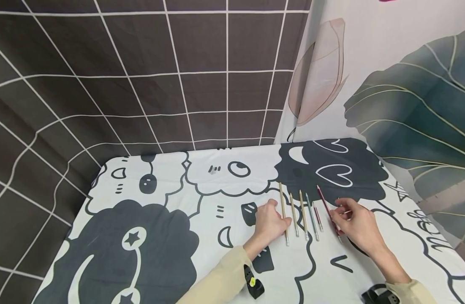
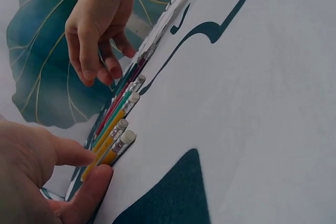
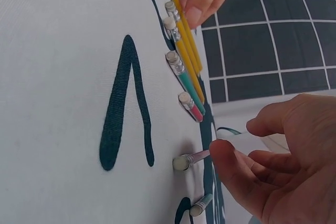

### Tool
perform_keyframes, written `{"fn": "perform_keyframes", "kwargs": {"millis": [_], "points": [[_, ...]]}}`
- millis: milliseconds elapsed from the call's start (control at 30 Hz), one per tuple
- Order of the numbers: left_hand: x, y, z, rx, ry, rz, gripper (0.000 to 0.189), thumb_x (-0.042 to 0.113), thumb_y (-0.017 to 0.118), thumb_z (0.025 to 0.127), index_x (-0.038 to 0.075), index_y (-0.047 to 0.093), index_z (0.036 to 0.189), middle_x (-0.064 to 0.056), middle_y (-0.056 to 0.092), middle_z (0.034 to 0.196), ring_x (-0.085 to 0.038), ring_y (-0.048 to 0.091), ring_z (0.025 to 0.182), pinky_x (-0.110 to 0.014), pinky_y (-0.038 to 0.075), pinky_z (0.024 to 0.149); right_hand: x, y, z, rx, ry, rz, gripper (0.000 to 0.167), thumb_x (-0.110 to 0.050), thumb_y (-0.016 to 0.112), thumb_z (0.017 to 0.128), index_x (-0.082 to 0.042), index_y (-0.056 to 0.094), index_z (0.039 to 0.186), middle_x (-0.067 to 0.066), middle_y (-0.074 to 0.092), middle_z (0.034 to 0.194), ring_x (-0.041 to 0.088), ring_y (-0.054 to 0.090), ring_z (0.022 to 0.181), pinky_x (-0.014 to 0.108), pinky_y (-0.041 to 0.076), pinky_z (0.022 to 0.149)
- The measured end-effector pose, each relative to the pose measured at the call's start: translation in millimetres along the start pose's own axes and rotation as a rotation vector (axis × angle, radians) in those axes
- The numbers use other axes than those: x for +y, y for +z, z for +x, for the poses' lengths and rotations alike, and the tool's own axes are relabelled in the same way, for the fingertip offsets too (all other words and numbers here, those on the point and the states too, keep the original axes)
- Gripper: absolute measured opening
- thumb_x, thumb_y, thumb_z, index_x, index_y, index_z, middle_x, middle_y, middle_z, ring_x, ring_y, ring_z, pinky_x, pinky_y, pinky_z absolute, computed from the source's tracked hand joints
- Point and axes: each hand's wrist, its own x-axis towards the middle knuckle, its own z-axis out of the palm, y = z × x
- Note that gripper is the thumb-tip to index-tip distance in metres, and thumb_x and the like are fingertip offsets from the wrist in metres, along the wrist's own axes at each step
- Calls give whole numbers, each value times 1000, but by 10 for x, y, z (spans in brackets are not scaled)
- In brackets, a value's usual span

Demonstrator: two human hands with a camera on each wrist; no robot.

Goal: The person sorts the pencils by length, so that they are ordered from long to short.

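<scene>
Several pencils with white erasers lie side by side on the patterned cloth. My left hand (image 1: 269, 220) rests by the long yellow pencil (image 1: 282, 198) at the row's left end, its thumb against the shaft. In the left wrist view, the thumb and a finger (image 2: 79, 153) come close together there. Then come more yellow pencils (image 1: 302, 211), a teal pencil (image 1: 312, 215) and a short red pencil (image 1: 318, 217). My right hand (image 1: 355, 223) hovers over a slanted dark red pencil (image 1: 322, 196), thumb and forefinger apart. A second teal pencil (image 3: 202, 205) lies beneath, mostly hidden.
The cloth (image 1: 160, 245) bears black and white cartoon shapes and covers the table. A dark grid-patterned curtain (image 1: 141, 55) hangs behind and to the left. At the right hangs a white fabric with large leaves (image 1: 414, 101). Black straps (image 1: 253, 283) circle the wrists.
</scene>
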Motion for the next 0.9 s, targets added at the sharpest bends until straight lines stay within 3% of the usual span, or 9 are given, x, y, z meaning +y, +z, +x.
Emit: {"fn": "perform_keyframes", "kwargs": {"millis": [200,467,700,900], "points": [[13,15,-4,21,15,48,48,10,83,70,-9,64,109,7,52,51,-14,55,57,-30,51,63,31,8,1,-23,32,17,28,7,71,82,12,61,108,10,64,78,13,62,57,24,49,44],[17,20,10,8,24,39,50,7,83,68,-10,64,111,5,53,55,-15,54,58,-29,48,61,63,8,16,-13,33,-17,28,5,71,82,12,62,106,9,63,77,13,61,58,24,49,45],[29,32,13,6,27,96,50,5,83,67,-8,65,112,-8,64,71,-28,66,79,-37,54,74,82,14,22,-10,28,-49,29,5,72,79,13,62,104,9,64,76,21,63,64,23,48,50],[11,33,25,7,79,115,35,2,78,64,-2,68,97,-5,63,70,-21,62,72,-32,50,68,107,41,27,-38,47,-60,31,5,75,77,14,61,104,9,64,76,24,64,64,25,48,51]]}}
